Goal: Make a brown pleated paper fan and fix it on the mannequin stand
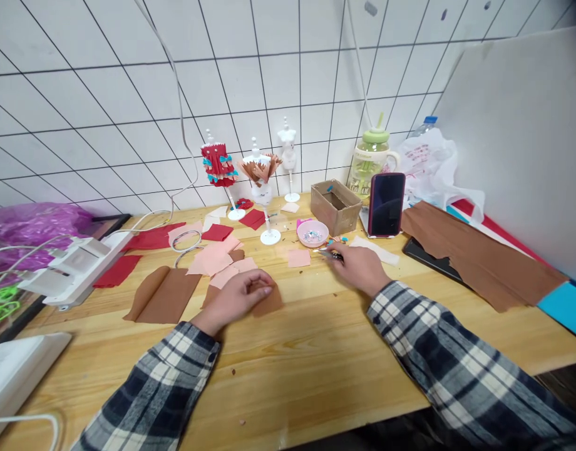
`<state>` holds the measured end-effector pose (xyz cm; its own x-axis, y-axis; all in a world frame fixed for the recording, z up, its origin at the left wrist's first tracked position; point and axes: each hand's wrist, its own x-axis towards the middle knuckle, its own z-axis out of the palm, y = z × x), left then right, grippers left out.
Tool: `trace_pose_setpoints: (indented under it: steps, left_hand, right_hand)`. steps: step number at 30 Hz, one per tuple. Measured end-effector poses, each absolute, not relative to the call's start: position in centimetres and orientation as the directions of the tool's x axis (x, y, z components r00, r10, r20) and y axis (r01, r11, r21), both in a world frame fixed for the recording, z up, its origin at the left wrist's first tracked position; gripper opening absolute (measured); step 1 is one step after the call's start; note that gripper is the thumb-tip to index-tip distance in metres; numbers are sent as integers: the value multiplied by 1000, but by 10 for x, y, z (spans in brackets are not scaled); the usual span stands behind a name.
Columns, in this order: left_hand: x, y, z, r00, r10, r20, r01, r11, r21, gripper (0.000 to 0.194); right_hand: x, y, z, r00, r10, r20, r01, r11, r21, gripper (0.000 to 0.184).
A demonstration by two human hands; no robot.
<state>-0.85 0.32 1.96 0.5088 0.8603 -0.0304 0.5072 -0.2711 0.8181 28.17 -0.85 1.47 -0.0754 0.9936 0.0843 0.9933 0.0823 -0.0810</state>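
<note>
My left hand (243, 294) is closed, thumb against fingers, on a small piece of brown crepe paper (270, 302) just above the wooden table. My right hand (358, 266) wraps round scissors (334, 254) with a dark handle, their shiny tips pointing left; part of them is hidden by the fingers. Near those tips lie a pink paper square (299, 258) and a pink bowl (313, 233) of small shiny beads. Left of my left hand are a pile of pink paper pieces (213, 257) and a folded brown sheet (168, 297).
Small white dress forms stand behind, one in a red dress (219, 166), one with brown paper petals (260, 168), one bare (288, 156). A cardboard box (337, 210), a phone (386, 205) and a brown sheet (476, 257) lie rightward; a power strip (76, 269) is left.
</note>
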Motion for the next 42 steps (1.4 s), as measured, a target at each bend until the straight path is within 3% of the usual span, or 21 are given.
trace_pose_setpoints:
  steps: [3,5,8,11,14,18,22,24,28,31,34,38,42]
  left_hand:
    - [7,0,17,587,808,-51,593,-386,706,20]
    - [10,0,15,620,784,29,608,-504,613,17]
    - [4,4,12,622,776,105,614,-566,550,21]
    - [2,7,12,607,789,95,645,-559,520,29]
    - [11,9,11,614,781,115,687,-601,408,27]
    - [24,12,7,525,829,195,776,-560,290,19]
    - [20,14,5,446,884,141,797,-464,386,21]
    - [13,14,4,435,890,134,796,-450,406,22]
    - [1,15,4,398,897,191,849,-439,293,25]
    - [-2,11,10,409,869,278,854,-472,220,19]
    - [-3,4,19,551,760,346,767,-624,150,18]
    - [-4,1,24,807,564,175,544,-825,151,30]
    - [-2,2,20,770,632,93,616,-773,152,33]
  right_hand:
    - [267,-16,16,-369,929,18,922,369,-120,47]
    - [260,-19,16,-422,906,-38,904,417,-93,52]
    - [270,-17,20,-351,935,-44,936,348,-58,44]
    - [289,-10,24,-101,993,53,995,101,-11,33]
    - [289,-7,25,14,993,115,997,-4,-82,36]
    - [257,-17,20,-162,977,139,961,188,-202,33]
    - [224,-32,17,-535,844,31,821,528,-218,38]
    - [218,-36,17,-583,812,-33,803,569,-178,38]
    - [226,-35,15,-593,804,-38,795,577,-185,42]
    - [236,-31,13,-581,814,-16,792,560,-243,45]
    - [246,-25,14,-412,909,63,867,412,-281,45]
    - [264,-18,17,-160,985,69,959,171,-226,45]
    - [274,-15,16,-75,977,198,979,110,-172,45]
